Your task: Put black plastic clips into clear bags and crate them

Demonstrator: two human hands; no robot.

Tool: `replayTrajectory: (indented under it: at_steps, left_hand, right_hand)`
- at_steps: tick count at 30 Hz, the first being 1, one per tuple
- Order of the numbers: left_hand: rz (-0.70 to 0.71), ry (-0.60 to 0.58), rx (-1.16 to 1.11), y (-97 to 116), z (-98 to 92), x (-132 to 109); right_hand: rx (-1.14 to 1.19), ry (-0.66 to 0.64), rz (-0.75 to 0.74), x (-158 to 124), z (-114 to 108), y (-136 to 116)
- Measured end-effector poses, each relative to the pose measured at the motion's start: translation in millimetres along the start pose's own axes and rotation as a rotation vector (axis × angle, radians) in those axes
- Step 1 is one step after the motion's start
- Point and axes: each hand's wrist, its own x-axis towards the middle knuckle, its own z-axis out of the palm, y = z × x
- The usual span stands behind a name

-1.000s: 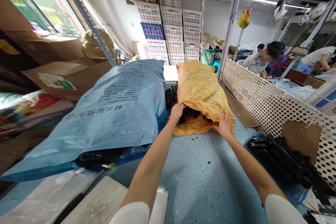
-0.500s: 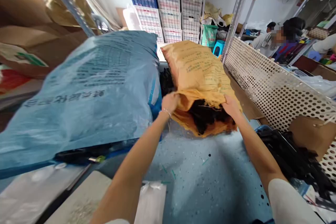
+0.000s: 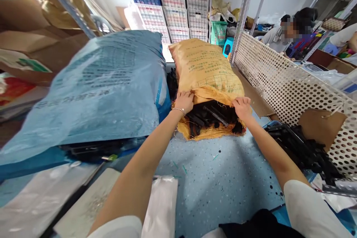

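Seen over the person's own brow, in the head view, the yellow sack (image 3: 212,68) lies on the blue speckled surface (image 3: 206,178) with its frayed mouth facing the worker; the blue sack (image 3: 111,81) bulges beside it on the left, and the perforated panel (image 3: 279,67) runs along on the right. The left hand (image 3: 184,101) is closed on the upper lip near its left corner, fingers bent over the cloth; the right hand (image 3: 242,108) pinches the same lip near the other corner; between them the mouth gapes, showing black parts (image 3: 206,113) heaped inside.

To my eye, this step wants both hands well spread, so the lip stays taut rather than drooping over the opening; I'd grip the doubled cloth behind the ragged edge (those loose threads look ready to come away); I'd raise both corners evenly, since a lopsided lift may tip the load towards one side; the lower lip is best left flat, as the parts sit close to it and could spill forward; bare knuckles, I'd say, should ride above any hard edges.
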Motion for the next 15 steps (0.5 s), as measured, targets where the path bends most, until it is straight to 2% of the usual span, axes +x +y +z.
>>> replayTrajectory:
  at_steps: [2,4,8,12,15]
  left_hand:
    - [-0.003,-0.003,-0.044,-3.9,2.8,-9.0]
    - [-0.074,0.041,-0.142,-4.7,4.4,-12.8]
    - [-0.258,0.127,-0.294,2.5,0.0,-0.2]
    - [-0.288,0.199,-0.396,9.0,-12.2,17.1]
    - [-0.242,0.203,-0.480,0.7,-19.5,28.1]
  right_hand:
    - [-0.010,-0.028,-0.020,-13.1,4.8,-6.6]
    - [-0.019,-0.007,0.028,-19.4,10.4,-12.5]
    - [0.075,0.021,0.201,-16.3,22.8,-21.5]
    - [0.458,0.056,0.409,6.0,27.1,-20.7]
    - [0.723,0.077,0.508,37.6,22.4,-12.6]
